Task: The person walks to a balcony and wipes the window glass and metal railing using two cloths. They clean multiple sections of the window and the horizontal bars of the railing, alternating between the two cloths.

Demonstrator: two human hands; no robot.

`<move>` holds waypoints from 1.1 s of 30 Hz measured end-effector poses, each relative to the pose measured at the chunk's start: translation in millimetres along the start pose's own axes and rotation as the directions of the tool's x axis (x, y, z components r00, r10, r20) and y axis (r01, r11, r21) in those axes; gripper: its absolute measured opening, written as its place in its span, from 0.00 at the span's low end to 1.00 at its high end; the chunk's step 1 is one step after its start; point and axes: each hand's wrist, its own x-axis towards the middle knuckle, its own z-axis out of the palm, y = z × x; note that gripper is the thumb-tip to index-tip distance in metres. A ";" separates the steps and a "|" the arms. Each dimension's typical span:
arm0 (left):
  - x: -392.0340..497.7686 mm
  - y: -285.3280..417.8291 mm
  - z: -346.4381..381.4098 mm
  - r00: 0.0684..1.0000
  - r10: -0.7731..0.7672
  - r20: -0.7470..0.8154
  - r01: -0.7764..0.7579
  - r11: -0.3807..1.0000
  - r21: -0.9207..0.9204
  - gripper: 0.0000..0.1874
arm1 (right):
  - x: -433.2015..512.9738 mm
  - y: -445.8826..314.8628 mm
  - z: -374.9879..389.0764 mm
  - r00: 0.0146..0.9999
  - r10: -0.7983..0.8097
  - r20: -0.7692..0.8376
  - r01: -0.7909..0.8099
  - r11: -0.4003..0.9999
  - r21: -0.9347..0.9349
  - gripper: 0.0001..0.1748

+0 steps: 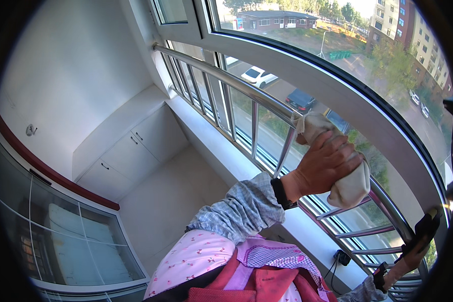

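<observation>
A metal guard rail [256, 92] runs slantwise along the window, with metal bars beneath it. My left hand [324, 166] presses a crumpled off-white cloth [353, 188] around this rail, fingers bent over the top. One end of the cloth is loose and frayed on the rail's far-left side. Down at the right rim, my right hand [411, 260] is at the same rail beside a dark object [428, 226], whose kind I cannot tell. Shadow and the picture's edge partly hide those fingers. Both wrists bear dark bands.
Behind the rail stands a white window frame [313, 70]; parked cars show outside. A pale sill [226, 158] runs under the bars, with a black corded device [341, 257] on it. White cabinets [124, 154] fill the corner. A glazed door [79, 241] is at lower left.
</observation>
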 end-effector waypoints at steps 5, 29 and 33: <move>-26.4 -113.5 -36.0 0.984 -0.179 -0.009 0.178 0.983 -0.052 0.25 | -56.7 -87.9 19.6 0.980 -0.193 -0.057 0.186 0.977 -0.102 0.29; -83.4 -300.0 -96.5 0.985 -0.126 -0.121 0.104 0.980 -0.172 0.23 | -133.3 -282.7 123.4 0.849 -0.527 0.032 0.528 0.848 -0.037 0.22; -87.6 -346.3 -107.4 0.996 -0.083 0.009 0.084 0.987 -0.137 0.22 | -172.3 -313.5 132.7 0.928 -0.373 0.004 0.373 0.928 -0.003 0.23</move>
